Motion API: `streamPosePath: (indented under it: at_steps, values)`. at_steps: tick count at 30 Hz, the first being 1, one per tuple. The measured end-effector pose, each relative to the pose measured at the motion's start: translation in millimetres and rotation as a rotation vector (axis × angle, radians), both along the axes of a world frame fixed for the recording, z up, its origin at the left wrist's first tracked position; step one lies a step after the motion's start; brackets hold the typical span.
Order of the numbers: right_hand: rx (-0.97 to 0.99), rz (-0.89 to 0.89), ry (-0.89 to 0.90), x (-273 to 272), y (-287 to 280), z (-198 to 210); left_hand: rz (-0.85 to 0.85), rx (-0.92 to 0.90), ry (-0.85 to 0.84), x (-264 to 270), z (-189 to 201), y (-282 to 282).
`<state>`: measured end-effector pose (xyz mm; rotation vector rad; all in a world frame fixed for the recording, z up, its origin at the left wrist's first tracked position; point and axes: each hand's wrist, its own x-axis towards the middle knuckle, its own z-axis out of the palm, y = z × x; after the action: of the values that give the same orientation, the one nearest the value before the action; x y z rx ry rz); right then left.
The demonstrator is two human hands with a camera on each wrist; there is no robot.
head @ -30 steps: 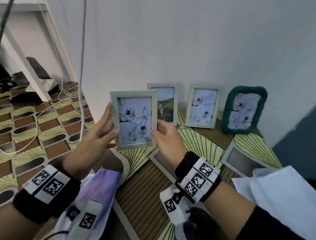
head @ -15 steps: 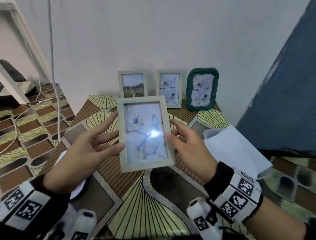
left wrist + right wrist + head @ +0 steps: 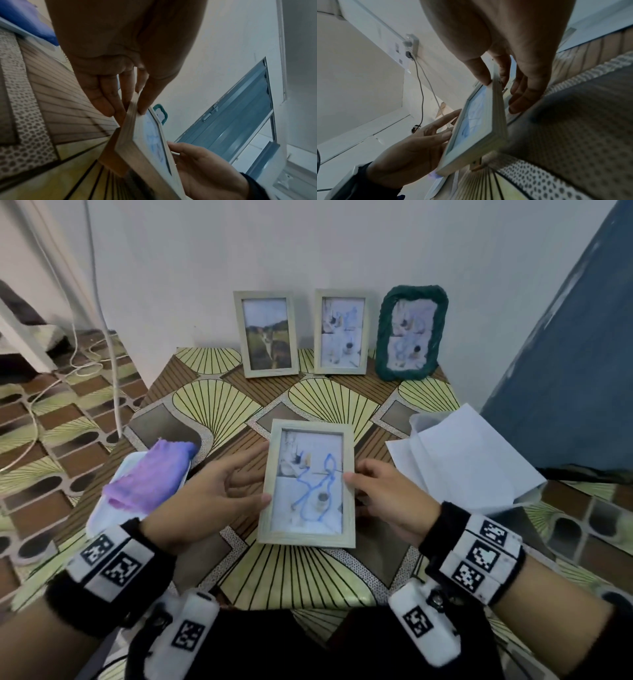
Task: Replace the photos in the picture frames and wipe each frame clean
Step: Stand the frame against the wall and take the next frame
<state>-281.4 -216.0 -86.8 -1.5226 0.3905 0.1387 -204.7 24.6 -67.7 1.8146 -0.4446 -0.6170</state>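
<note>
1. Since the earlier frames, you have brought the held frame [image 3: 308, 484] down from in front of the wall to low over the table [image 3: 212, 405], face up, at centre of the head view.
2. Your left hand [image 3: 209, 501] pinches its left edge, thumb on the face and fingers beneath; your right hand [image 3: 387, 501] pinches the right edge likewise.
3. Both wrist views show the frame tilted and clear of the table, its rear stand hanging below.
4. Three frames stand at upper centre against the wall: landscape frame [image 3: 267, 333], pale frame [image 3: 342, 332], green frame [image 3: 411, 332].
5. Purple cloth [image 3: 150, 474] lies at left, white paper [image 3: 462, 460] at right.
6. Judgement: you appear set to turn this frame over and open its back; photo replacement and wiping remain undone.
</note>
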Motion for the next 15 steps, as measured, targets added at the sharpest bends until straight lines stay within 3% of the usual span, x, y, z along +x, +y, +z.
streamPosePath:
  at_steps: [5,9,15]
  values:
    - [-0.002,-0.019,0.025,3.7,-2.1,-8.2,-0.044,0.110,-0.108,4.1,-12.3,-9.1]
    - [0.099,-0.038,0.024,4.9,-8.2,-7.8,-0.090,0.404,-0.403,5.2,-12.7,-8.1]
    - [0.146,-0.041,-0.004,8.1,-8.4,-1.8,-0.050,0.225,-0.358,-0.2,-14.3,-11.6]
